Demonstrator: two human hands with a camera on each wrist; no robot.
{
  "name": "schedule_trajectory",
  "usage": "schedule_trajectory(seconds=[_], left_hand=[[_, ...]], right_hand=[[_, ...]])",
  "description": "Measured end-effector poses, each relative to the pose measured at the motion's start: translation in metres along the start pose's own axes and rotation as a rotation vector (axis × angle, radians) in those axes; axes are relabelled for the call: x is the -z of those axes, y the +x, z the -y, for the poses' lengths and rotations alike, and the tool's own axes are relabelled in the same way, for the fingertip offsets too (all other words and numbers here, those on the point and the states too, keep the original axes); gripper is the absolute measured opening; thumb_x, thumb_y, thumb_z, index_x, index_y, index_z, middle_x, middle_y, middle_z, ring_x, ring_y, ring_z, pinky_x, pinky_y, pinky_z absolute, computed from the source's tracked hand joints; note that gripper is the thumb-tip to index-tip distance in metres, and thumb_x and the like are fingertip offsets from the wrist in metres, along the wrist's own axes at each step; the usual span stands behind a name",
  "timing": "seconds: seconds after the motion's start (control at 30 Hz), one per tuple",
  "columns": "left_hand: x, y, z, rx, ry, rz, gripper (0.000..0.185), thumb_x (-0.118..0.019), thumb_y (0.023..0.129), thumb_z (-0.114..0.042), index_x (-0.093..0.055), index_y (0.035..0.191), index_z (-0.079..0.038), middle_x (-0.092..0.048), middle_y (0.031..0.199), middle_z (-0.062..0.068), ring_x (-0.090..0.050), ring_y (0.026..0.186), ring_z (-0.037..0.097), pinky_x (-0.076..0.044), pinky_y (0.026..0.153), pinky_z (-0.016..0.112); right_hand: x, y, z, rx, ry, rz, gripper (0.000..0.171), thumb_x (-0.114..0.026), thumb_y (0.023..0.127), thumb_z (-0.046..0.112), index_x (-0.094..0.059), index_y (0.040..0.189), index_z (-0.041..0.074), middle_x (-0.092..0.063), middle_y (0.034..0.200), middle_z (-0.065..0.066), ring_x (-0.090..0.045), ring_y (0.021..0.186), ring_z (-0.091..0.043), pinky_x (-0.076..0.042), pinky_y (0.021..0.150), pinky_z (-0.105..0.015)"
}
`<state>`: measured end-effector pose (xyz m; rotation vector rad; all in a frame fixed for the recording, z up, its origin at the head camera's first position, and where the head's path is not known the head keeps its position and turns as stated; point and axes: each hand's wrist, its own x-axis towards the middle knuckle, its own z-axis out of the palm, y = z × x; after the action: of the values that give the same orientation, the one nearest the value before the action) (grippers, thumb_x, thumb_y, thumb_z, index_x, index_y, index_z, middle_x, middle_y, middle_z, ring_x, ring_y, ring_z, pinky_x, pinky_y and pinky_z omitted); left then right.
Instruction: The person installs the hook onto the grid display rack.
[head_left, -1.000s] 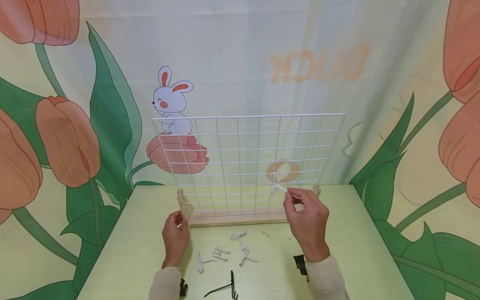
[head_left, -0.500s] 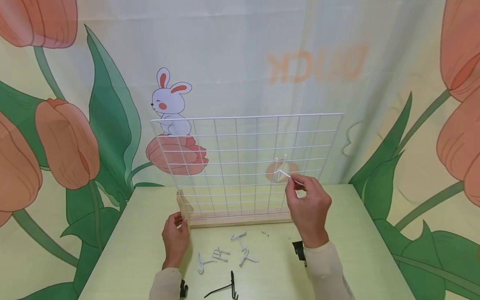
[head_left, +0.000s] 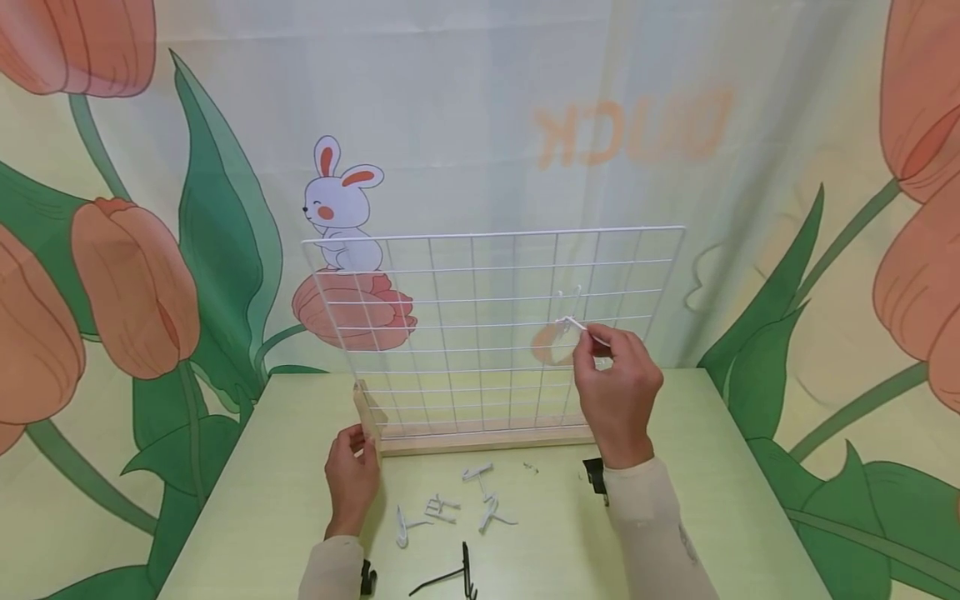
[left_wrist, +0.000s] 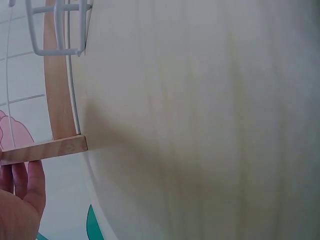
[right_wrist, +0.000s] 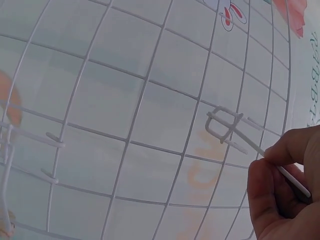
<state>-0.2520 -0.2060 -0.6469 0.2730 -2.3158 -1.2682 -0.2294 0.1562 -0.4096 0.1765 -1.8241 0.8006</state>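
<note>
A white wire grid panel (head_left: 480, 317) stands upright in a wooden base (head_left: 480, 439) on a pale green table (head_left: 262, 500). My right hand (head_left: 617, 392) pinches the stem of a white hook (head_left: 581, 327) between thumb and fingers. The hook's looped head (right_wrist: 224, 126) lies against the grid wires (right_wrist: 125, 100), right of centre and about mid-height. My left hand (head_left: 351, 475) grips the left foot of the wooden base (left_wrist: 47, 150); only its fingers (left_wrist: 20, 200) show in the left wrist view.
Several loose white hooks (head_left: 457, 500) lie on the table in front of the base. A black hook (head_left: 461, 575) lies near the front edge. A printed tulip-and-rabbit backdrop (head_left: 337, 200) hangs close behind the grid.
My right hand has carried the white hook upward along the grid by about two rows. The left hand has stayed on the base.
</note>
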Motion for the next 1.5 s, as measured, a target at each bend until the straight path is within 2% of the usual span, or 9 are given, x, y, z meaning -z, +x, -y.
schedule_trajectory(seconds=[0.23,0.37,1.07,1.33,1.5], left_hand=[[-0.001,0.0,-0.001,0.004,0.002,0.006,0.028,-0.064,0.104,-0.008,-0.06,0.13,0.0,-0.068,0.118,0.019,-0.072,0.114,0.036,-0.063,0.09,0.05],[-0.002,0.0,0.0,0.009,0.016,0.0,0.028,-0.064,0.104,-0.009,-0.06,0.131,0.0,-0.068,0.119,0.018,-0.072,0.114,0.035,-0.063,0.091,0.049],[-0.001,0.001,0.001,0.023,0.005,0.017,0.028,-0.063,0.104,-0.009,-0.059,0.131,-0.001,-0.067,0.12,0.018,-0.071,0.116,0.035,-0.063,0.092,0.049],[-0.002,0.001,0.001,0.024,0.003,0.017,0.028,-0.064,0.105,-0.011,-0.06,0.131,-0.001,-0.067,0.12,0.018,-0.071,0.115,0.034,-0.063,0.092,0.049],[-0.002,0.0,0.002,0.023,0.004,0.013,0.028,-0.064,0.105,-0.011,-0.059,0.131,-0.002,-0.067,0.12,0.017,-0.071,0.114,0.034,-0.063,0.092,0.049]], right_hand=[[-0.003,0.004,-0.002,-0.022,-0.032,-0.013,0.012,-0.074,0.093,0.001,-0.078,0.102,-0.006,-0.076,0.088,-0.019,-0.075,0.072,-0.032,-0.064,0.071,-0.05],[-0.005,0.004,-0.003,-0.006,-0.053,-0.014,0.012,-0.074,0.093,0.001,-0.078,0.101,-0.006,-0.076,0.088,-0.019,-0.075,0.073,-0.032,-0.064,0.071,-0.049],[-0.015,-0.007,-0.007,0.024,-0.005,-0.046,0.01,-0.077,0.091,0.007,-0.078,0.094,-0.003,-0.077,0.086,-0.018,-0.073,0.071,-0.031,-0.063,0.068,-0.045],[-0.014,-0.014,-0.006,-0.019,0.016,-0.036,0.012,-0.077,0.091,0.008,-0.078,0.096,-0.003,-0.077,0.088,-0.017,-0.073,0.073,-0.032,-0.063,0.069,-0.047],[-0.012,-0.019,-0.003,-0.077,0.042,-0.029,0.014,-0.078,0.09,0.008,-0.079,0.1,-0.003,-0.078,0.091,-0.016,-0.075,0.075,-0.03,-0.064,0.072,-0.047]])
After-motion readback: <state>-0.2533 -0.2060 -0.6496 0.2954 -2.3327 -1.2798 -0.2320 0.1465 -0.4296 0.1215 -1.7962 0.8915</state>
